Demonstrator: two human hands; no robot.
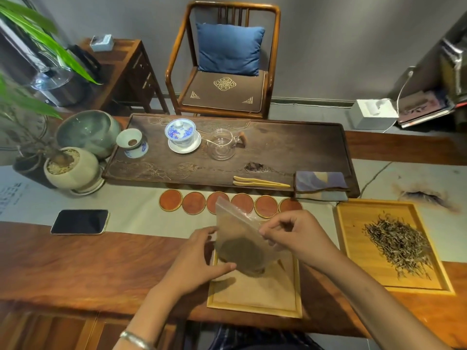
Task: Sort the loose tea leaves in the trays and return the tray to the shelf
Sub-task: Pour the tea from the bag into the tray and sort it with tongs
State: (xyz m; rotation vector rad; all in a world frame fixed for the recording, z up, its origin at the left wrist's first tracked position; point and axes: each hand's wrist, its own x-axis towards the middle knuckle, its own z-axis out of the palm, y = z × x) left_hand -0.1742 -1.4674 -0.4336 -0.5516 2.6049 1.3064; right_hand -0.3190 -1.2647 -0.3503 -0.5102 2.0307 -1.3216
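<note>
A clear plastic zip bag (pixel 237 231) with dark tea leaves in its bottom is held upright over a light wooden tray (pixel 255 296) at the table's near edge. My left hand (pixel 199 258) holds the bag's lower left side, thumb under it. My right hand (pixel 293 233) pinches the bag's right edge near the top. A second wooden tray (pixel 353 251) lies to the right with a loose pile of tea leaves (pixel 399 243) on it.
A row of round red coasters (pixel 193 202) lies behind the bag. Beyond them a dark tea board (pixel 290 147) carries a gaiwan (pixel 180 133), glass pitcher (pixel 222 144), tongs (pixel 260 182) and a folded cloth (pixel 321 184). A phone (pixel 79 221) and potted plant (pixel 73 168) are at left.
</note>
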